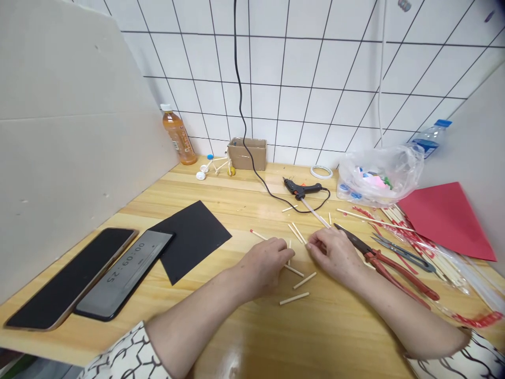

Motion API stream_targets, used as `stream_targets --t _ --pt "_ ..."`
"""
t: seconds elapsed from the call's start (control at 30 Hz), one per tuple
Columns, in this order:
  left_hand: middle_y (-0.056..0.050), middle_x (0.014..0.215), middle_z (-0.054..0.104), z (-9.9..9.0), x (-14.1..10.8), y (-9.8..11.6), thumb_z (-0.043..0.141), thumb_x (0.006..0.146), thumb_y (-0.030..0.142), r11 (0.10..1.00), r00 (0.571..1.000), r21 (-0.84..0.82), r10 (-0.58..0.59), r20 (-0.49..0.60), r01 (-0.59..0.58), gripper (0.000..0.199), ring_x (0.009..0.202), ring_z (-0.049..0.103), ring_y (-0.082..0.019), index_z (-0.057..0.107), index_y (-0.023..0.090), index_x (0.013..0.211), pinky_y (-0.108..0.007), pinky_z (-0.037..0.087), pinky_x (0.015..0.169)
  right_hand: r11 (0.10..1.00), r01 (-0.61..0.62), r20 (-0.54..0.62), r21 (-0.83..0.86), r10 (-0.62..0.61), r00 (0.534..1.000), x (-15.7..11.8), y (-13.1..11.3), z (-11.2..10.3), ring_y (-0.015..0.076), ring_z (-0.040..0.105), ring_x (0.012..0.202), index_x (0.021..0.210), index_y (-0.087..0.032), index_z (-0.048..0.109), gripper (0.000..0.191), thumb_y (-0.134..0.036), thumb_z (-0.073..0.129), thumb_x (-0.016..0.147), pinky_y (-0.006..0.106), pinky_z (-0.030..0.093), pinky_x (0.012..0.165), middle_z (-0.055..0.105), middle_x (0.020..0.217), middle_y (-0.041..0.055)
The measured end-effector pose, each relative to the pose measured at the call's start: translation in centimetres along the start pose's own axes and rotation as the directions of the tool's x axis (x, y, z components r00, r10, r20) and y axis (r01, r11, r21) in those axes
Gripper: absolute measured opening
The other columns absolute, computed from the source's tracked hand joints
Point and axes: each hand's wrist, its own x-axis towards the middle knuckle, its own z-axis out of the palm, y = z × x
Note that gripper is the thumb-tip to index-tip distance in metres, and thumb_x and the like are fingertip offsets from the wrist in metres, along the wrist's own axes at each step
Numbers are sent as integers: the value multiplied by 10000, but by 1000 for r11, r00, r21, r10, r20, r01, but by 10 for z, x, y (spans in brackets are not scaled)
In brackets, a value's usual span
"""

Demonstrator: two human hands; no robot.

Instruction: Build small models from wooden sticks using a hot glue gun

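Several short wooden sticks [294, 299] lie scattered on the wooden table around both hands. My left hand [265, 266] has its fingers curled down over the sticks, near a stick with a red tip [258, 235]; what its fingertips hold, if anything, is hidden. Close by on the right, my right hand [329, 251] rests with thumb and fingers pinched near the lower end of two slanting sticks [298, 232]; its fingertips are too small to show a grip. Beyond the hands is a black glue gun [302, 188] with a clear glue stick.
Red-handled pliers [402, 271], scissors [406, 252], bundled sticks and red paper [450, 218] lie right. Black paper [193, 239] and two phones [126, 273] lie left. A bottle [179, 137], cardboard box [248, 154], tape roll [321, 172] and plastic bag [381, 173] stand behind.
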Motion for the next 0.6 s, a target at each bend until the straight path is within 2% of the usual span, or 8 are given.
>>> stream_targets --t 0.2,0.4,0.6 --pt "-50 871 578 -5 -2 -4 416 721 55 998 999 -51 -41 -1 41 276 823 529 -163 574 187 906 -253 438 711 1000 -5 -22 -9 5 1000 -1 -1 -4 181 527 703 690 -191 586 137 -267 505 769 310 331 674 612 687 27" --pt "-54 884 607 -11 -6 -12 413 759 87 989 996 -123 -88 -23 85 264 838 563 -164 601 184 916 -260 452 739 995 16 -29 98 -13 1000 -4 6 -28 168 544 670 679 -193 562 151 -267 479 783 293 380 647 619 679 27" --pt "-50 872 625 -19 -7 -12 422 771 112 986 994 -128 -106 36 110 225 793 571 -157 616 173 867 -252 445 714 990 36 -37 136 -31 999 -13 0 -39 157 543 640 673 -197 558 134 -243 490 779 283 394 626 617 663 24"
